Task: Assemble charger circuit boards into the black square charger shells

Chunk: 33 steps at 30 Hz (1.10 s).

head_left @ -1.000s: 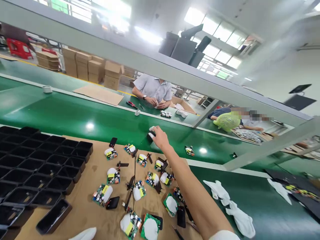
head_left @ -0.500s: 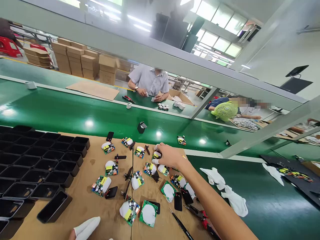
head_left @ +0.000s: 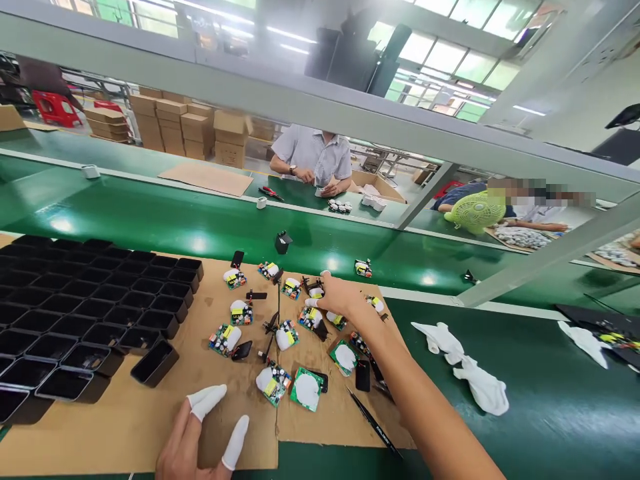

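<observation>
My right hand [head_left: 340, 293] reaches over the brown cardboard, white finger cots on its thumb and fingertip. Its thumb and finger close around a small circuit board [head_left: 316, 292], partly hidden by the hand. My left hand [head_left: 195, 433] is low over the cardboard, thumb apart from its white-capped fingers, holding nothing. Several circuit boards with white paste and yellow parts lie around, among them one with its green side up [head_left: 307, 389] and one with its components up [head_left: 274, 383]. Some have black plastic pieces [head_left: 242, 351] on wires.
Rows of black open cases [head_left: 110, 313] cover the left side. Black tweezers [head_left: 373, 423] lie at right, with white gloves [head_left: 480, 383] beyond. A green conveyor [head_left: 200, 227] runs across; behind it a co-worker's hands [head_left: 330, 189] handle a white part.
My left hand has come further into view, its thumb spread from the fingers. The view has shifted; my right hand stays around the same circuit board.
</observation>
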### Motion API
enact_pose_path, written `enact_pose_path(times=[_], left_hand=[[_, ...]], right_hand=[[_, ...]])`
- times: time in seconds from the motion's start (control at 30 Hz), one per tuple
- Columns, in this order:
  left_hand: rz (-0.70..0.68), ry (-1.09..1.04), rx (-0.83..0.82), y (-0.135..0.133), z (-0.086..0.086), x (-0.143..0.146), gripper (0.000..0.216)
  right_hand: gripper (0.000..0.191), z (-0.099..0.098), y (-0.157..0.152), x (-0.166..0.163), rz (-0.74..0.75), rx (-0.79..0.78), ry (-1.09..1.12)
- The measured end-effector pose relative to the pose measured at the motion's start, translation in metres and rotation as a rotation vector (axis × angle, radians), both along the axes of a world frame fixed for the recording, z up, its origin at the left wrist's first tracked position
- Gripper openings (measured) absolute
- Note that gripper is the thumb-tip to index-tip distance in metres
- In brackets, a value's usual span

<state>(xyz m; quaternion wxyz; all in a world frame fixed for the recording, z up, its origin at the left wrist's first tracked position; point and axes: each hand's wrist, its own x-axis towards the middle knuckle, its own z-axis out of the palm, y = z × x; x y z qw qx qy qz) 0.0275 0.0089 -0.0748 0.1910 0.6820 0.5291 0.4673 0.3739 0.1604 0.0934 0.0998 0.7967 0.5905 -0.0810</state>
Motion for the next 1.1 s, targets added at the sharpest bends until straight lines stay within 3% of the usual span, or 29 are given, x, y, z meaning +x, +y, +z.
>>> enact_pose_path(times=[0.1,0.2,0.3,0.4,0.53,0.63,0.7,0.77,0.83,0.93,1.1], left_hand=[[-0.017,0.023,0.018,0.002,0.006,-0.002,0.035],[-0.078,0.055,0.034,0.003,0.012,-0.007,0.035],[-0.111,0.092,0.042,0.005,0.017,-0.011,0.037],[-0.123,0.117,0.041,0.006,0.021,-0.016,0.037],[-0.138,-0.004,0.012,-0.002,0.027,-0.017,0.029],[-0.241,-0.262,-0.164,-0.019,0.036,0.002,0.015],[-0.415,-0.496,-0.404,-0.03,0.045,0.025,0.027],[-0.462,-0.732,-0.6,-0.037,0.056,0.046,0.051],[-0.376,-0.898,-0.683,-0.038,0.065,0.059,0.058],[-0.262,-0.943,-0.672,-0.032,0.073,0.055,0.053],[-0.256,-0.85,-0.593,-0.022,0.07,0.023,0.044]], right_hand=[[0.033,0.016,-0.027,-0.015,0.017,0.117,0.043],[0.021,0.023,-0.082,-0.04,0.128,0.176,0.204],[0.034,0.009,-0.135,-0.063,0.241,0.153,0.366],[0.032,-0.012,-0.165,-0.068,0.23,0.199,0.478],[0.037,-0.03,-0.186,-0.059,0.112,0.376,0.684],[0.055,-0.042,-0.202,-0.078,-0.147,0.655,1.217],[0.068,-0.053,-0.21,-0.104,-0.337,0.745,1.586],[0.073,-0.063,-0.212,-0.132,-0.402,0.73,1.757],[0.07,-0.073,-0.211,-0.153,-0.381,0.744,1.775],[0.07,-0.082,-0.207,-0.162,-0.343,0.803,1.671],[0.081,-0.08,-0.195,-0.153,-0.265,0.535,1.6]])
